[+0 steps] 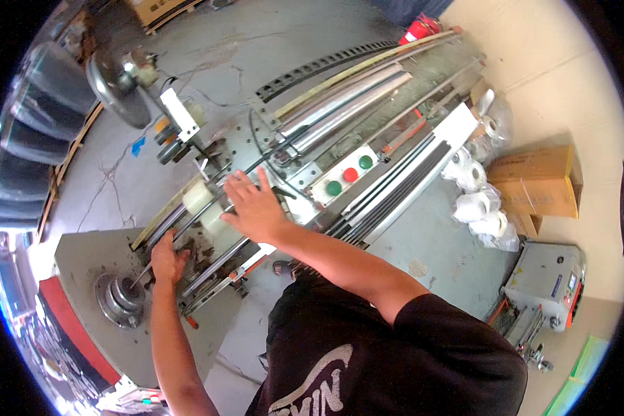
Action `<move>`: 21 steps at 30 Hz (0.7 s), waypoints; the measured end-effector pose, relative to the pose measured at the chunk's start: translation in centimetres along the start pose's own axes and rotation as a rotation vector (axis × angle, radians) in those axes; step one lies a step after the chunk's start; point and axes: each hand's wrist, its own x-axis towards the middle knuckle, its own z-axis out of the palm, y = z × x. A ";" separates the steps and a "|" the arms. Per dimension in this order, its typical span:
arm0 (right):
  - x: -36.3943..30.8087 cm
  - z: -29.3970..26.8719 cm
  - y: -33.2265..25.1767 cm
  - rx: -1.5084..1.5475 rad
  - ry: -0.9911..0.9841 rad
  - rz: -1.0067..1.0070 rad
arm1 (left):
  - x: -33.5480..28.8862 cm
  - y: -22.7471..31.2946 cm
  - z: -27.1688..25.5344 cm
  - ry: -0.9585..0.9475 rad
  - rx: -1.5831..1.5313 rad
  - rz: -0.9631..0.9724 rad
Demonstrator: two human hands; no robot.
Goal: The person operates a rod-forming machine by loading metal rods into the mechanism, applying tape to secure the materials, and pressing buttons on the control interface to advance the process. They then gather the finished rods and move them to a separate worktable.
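We have the fingers of our right hand spread open just beside the white roller; our left hand curves its fingers by the thin rod, lower left of the roller, whether gripping we cannot tell.

Right of the hands, a button panel obstructs (room above it).
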 end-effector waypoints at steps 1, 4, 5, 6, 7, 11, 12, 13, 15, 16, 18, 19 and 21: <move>0.1 0.1 0.1 -0.059 -0.017 0.008 | -0.3 -1.0 0.1 0.005 -0.004 0.001; 0.2 0.6 -0.3 -0.117 -0.012 0.009 | -1.6 -4.0 -0.5 0.051 -0.019 0.022; 0.2 0.3 -0.3 -0.097 -0.007 0.008 | -1.9 -4.4 -1.1 0.028 -0.024 -0.015; 0.1 0.3 -0.2 -0.080 0.000 0.010 | -2.1 -5.1 -1.5 0.006 -0.032 -0.047; 0.2 0.7 -0.1 -0.067 0.052 0.018 | -2.3 -6.0 -1.6 0.005 -0.012 -0.078; 0.1 0.2 -0.3 -0.020 0.120 -0.010 | -2.8 -6.9 -2.5 -0.088 0.049 -0.226; 0.2 0.5 -0.3 -0.016 0.136 -0.013 | -2.8 -7.0 -2.9 -0.133 0.064 -0.269; 0.2 0.7 -0.2 -0.012 0.153 -0.015 | -2.7 -8.2 -1.9 -0.093 0.140 -0.234; 0.1 0.6 -0.2 -0.035 0.155 -0.015 | -2.2 -6.7 -2.4 -0.151 0.159 -0.223; 0.2 0.5 -0.3 -0.042 0.160 -0.022 | -1.7 -5.5 -2.7 -0.177 0.171 -0.224; 0.2 0.3 -0.4 -0.061 0.146 -0.013 | -1.0 -4.5 -2.2 -0.163 0.113 -0.189; 0.2 0.0 -0.3 -0.060 0.136 -0.004 | -0.2 -3.5 -2.1 -0.186 0.101 -0.177; 0.1 -0.1 -0.5 -0.068 0.129 -0.004 | 0.8 -1.9 -1.4 -0.194 0.079 -0.151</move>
